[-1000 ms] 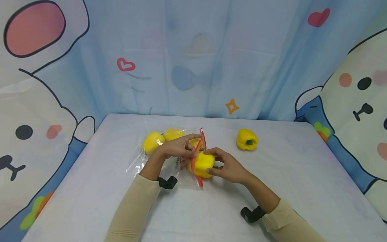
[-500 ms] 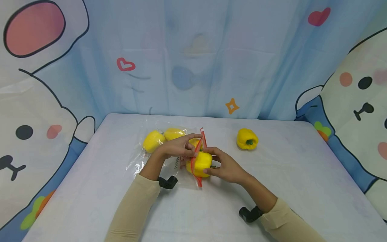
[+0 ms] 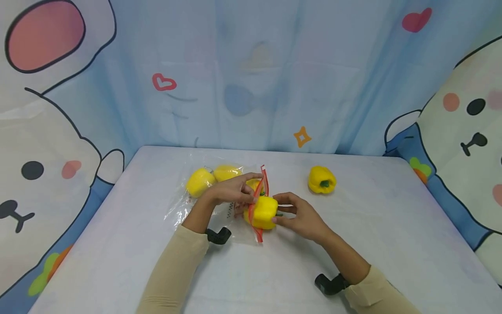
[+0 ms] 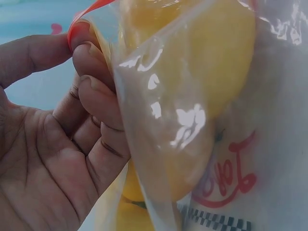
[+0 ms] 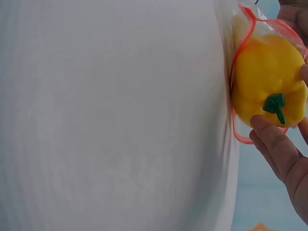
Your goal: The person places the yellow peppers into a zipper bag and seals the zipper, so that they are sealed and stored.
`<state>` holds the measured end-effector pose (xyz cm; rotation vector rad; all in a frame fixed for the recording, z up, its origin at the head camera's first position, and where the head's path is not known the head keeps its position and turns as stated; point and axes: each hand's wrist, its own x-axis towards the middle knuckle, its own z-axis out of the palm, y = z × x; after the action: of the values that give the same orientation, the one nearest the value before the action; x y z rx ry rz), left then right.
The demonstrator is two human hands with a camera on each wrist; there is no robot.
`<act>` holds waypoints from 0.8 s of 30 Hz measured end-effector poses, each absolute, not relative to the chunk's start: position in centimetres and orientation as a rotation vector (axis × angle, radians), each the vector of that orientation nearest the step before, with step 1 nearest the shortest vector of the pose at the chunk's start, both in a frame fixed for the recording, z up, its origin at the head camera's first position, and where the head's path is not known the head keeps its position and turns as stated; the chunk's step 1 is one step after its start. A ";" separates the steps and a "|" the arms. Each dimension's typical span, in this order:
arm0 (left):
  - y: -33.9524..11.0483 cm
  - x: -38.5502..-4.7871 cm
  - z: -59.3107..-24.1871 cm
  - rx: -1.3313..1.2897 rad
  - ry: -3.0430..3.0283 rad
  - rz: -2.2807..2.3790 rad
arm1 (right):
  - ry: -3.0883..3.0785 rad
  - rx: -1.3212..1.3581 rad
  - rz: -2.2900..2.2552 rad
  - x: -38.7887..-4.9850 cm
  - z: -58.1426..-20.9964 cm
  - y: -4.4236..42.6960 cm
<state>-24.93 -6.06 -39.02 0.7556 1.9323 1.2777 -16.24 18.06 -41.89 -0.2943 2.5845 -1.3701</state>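
Observation:
In the head view, my left hand (image 3: 235, 189) pinches the red zip rim (image 3: 265, 181) of a clear plastic bag (image 4: 163, 110). Several yellow bell peppers, such as one at the far left (image 3: 201, 182), lie inside the bag. Another yellow pepper (image 3: 265, 212) sits in the bag's mouth, its green stem (image 5: 275, 107) facing right. At that stem end is my right hand (image 3: 302, 216), thumb and fingertips touching the pepper's skin, fingers fairly straight. In the right wrist view, the red rim (image 5: 234, 72) loops around this pepper. Its far side is partly hidden by the bag.
One more yellow pepper (image 3: 322, 179) lies outside the bag at the back right of the white-covered table (image 3: 376, 226). Behind the table hangs a blue cartoon curtain (image 3: 251, 78). A black wrist camera (image 3: 218, 236) is on the left wrist.
The pepper in the bag's mouth went slightly left, then eased back right. My right hand has drawn back right, its fingertips sliding toward the stem end. My left hand keeps its place.

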 end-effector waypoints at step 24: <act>-5.9 -24.7 -38.5 0.751 2.029 1.256 | 2.623 -0.279 -1.369 -16.3 -42.2 15.9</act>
<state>-24.67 -5.94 -38.51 0.7510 2.0289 1.2563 -16.28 15.88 -42.19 -0.2792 2.6228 -1.3692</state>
